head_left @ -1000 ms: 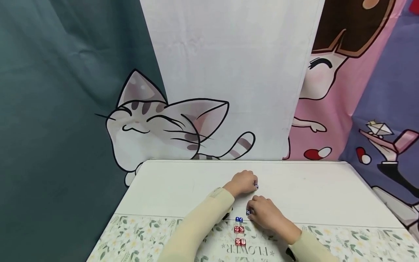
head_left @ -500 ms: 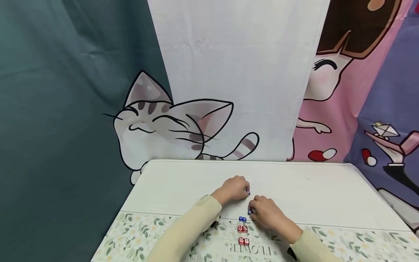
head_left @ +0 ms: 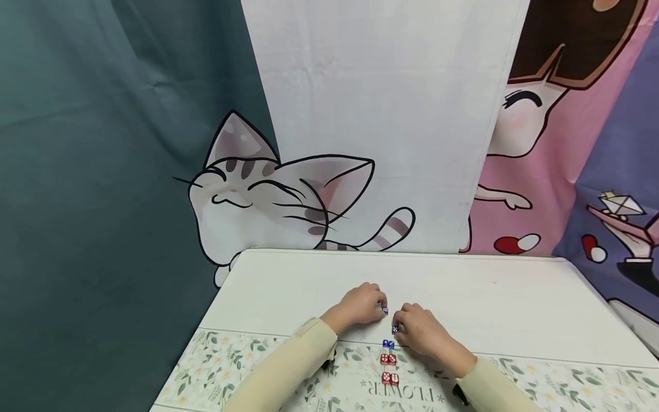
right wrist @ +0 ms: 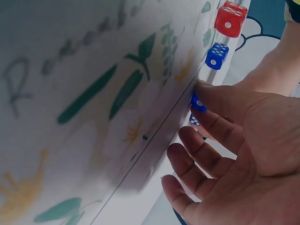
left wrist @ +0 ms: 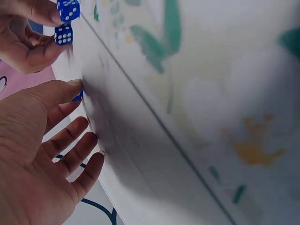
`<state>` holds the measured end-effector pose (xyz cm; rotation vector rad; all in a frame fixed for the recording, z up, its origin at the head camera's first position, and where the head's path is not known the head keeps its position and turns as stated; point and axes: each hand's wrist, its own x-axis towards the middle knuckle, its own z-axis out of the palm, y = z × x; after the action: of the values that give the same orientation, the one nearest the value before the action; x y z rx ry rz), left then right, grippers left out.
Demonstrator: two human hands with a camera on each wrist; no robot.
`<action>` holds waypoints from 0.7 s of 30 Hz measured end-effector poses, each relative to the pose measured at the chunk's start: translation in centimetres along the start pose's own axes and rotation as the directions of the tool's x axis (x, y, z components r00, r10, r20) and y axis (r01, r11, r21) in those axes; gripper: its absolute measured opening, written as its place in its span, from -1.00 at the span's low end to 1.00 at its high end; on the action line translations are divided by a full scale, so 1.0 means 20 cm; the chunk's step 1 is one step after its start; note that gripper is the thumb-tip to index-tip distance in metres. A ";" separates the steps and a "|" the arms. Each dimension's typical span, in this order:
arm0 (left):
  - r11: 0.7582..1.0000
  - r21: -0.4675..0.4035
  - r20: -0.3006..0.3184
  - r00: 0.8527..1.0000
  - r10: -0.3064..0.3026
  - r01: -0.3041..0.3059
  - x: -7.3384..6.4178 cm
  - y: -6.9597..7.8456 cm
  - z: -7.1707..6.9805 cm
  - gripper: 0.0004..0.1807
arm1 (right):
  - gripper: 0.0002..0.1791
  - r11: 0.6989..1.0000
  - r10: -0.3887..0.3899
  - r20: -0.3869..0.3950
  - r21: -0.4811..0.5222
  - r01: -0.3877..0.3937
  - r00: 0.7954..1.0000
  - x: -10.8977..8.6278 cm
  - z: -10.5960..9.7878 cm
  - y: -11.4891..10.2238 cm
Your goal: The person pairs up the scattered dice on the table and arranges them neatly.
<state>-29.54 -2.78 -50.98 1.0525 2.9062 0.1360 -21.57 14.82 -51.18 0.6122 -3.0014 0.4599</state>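
Observation:
In the head view my left hand [head_left: 359,303] pinches a blue die [head_left: 385,311] low over the white part of the table. That die is mostly covered by the thumb [left wrist: 70,86] in the left wrist view. My right hand [head_left: 423,329], just nearer and to the right, holds another blue die [right wrist: 198,103] between thumb and index finger, its other fingers spread loosely. A pair of blue dice [head_left: 388,344] sits side by side in front of the hands. Closer to me are two pairs of red dice, one pair [head_left: 388,359] behind the other [head_left: 390,378].
The table has a white back part [head_left: 288,286] and a floral-printed front [head_left: 216,360] with the lettering FLOWER upside down. A printed curtain [head_left: 329,103] with a cartoon cat hangs behind the table's far edge.
My left hand has come nearer and to the left with its blue die, closing in on the right hand. The right hand has barely moved. The whole head view has shifted slightly.

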 end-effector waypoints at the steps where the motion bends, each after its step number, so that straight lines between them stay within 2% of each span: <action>1: 1.000 0.001 -0.001 1.000 -0.002 0.002 -0.01 0.00 0.00 -0.89 | -0.83 1.000 -0.001 0.001 0.001 0.001 1.000 0.00 0.00 0.00; 14: 0.999 -0.040 -0.026 0.999 -0.021 0.019 -0.09 0.02 0.03 -0.89 | -0.83 1.000 0.001 -0.003 0.012 -0.001 1.000 0.03 0.02 0.00; 21: 0.999 -0.022 -0.027 0.999 -0.026 0.025 -0.14 0.03 0.03 -0.89 | -0.82 1.000 -0.008 -0.012 0.009 0.008 1.000 0.04 0.02 0.00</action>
<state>-27.01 -4.06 -51.46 1.0176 2.9341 0.1824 -22.36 14.32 -51.56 0.6192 -2.9860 0.4746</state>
